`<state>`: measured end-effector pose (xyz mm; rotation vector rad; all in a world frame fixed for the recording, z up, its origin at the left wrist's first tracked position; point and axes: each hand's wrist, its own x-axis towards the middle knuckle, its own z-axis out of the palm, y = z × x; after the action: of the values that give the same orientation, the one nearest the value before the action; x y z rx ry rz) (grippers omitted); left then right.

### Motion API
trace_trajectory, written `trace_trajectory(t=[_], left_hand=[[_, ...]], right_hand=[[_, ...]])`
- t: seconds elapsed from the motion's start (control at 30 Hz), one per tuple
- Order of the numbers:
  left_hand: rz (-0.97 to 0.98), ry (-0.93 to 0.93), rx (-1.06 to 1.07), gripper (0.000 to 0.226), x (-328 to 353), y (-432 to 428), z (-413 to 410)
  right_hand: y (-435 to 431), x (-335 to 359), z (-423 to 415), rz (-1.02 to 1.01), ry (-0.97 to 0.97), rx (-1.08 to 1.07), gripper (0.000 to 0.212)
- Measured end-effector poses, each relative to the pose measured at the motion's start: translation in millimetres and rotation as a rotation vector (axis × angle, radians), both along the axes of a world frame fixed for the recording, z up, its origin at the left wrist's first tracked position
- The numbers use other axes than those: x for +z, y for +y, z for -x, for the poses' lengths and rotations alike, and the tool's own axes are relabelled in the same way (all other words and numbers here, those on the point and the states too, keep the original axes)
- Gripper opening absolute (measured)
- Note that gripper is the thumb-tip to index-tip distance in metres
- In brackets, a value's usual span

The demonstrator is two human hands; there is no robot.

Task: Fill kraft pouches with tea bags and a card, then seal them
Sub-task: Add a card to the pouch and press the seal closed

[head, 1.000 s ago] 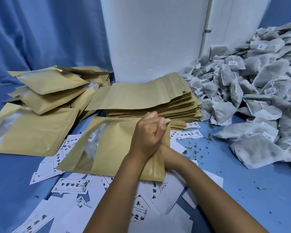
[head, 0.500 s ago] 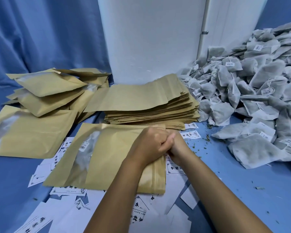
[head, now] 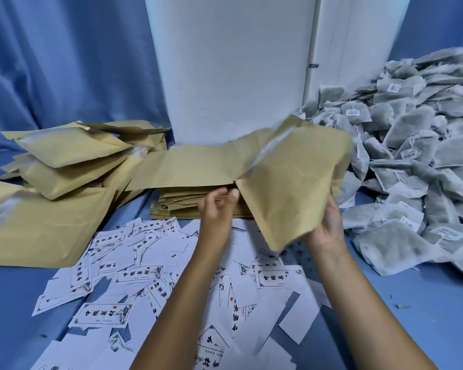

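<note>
Holding filled kraft pouch aloft at 1 o'clock, right hand gripped its lower edge. Left hand loosely curled, holding nothing, near pouch corner. Judged: support from beneath, swing to filled pile at 10 o'clock, seal uppermost.

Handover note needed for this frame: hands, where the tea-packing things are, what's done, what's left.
Right hand grips a kraft pouch, lifted and tilted above the table; motion blur hides whether it is filled or open.
Left hand holds nothing, fingers loosely curled by the pouch's left corner.
Flat empty pouches are stacked at centre back, tea bags heaped on the right, cards scattered in front.
Done: bulging filled pouches piled on the left.
Left: put tea bags and a card into the held pouch, seal it, then work through the stack.
</note>
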<state>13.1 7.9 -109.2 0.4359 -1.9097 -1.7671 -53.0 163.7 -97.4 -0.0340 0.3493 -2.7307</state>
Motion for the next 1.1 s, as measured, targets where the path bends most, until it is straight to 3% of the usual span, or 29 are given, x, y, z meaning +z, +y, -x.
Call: trace_trajectory(t=[0.07,0.13,0.2,0.27,0.33,0.4,0.47,0.6,1.1], left_hand=[[-0.211,-0.167,-0.229,0.038,-5,6,1],[-0.595,-0.187,-0.503,0.044,-4,10,-4],[-0.772,-0.131,-0.588,0.039,-3,7,-5],[-0.698,-0.061,-0.483,0.022,-5,2,-2],[-0.453,-0.073,-0.314,0.012,-8,-7,-1],[-0.250,-0.097,-0.207,0.010,-16,-18,-1],[-0.192,-0.113,-0.162,0.011,-22,-27,1],[-0.155,-0.178,-0.174,0.009,-28,-32,2],[-0.073,-0.203,-0.130,0.009,-30,-31,4]], right_hand=[[-4,-4,5,0.026,-0.041,-0.032,0.036],[-8,-10,8,-0.014,-0.035,-0.051,0.031],[-10,-15,10,-0.122,-0.029,-0.064,0.023],[-7,-21,11,-0.297,-0.103,-0.150,0.012],[1,-28,15,-0.535,-0.157,-0.301,0.009],[8,-33,20,-0.747,-0.118,-0.422,0.013],[9,-35,23,-0.826,-0.058,-0.430,0.014],[8,-36,25,-0.820,-0.057,-0.343,0.012],[8,-39,24,-0.722,-0.043,-0.368,0.009]])
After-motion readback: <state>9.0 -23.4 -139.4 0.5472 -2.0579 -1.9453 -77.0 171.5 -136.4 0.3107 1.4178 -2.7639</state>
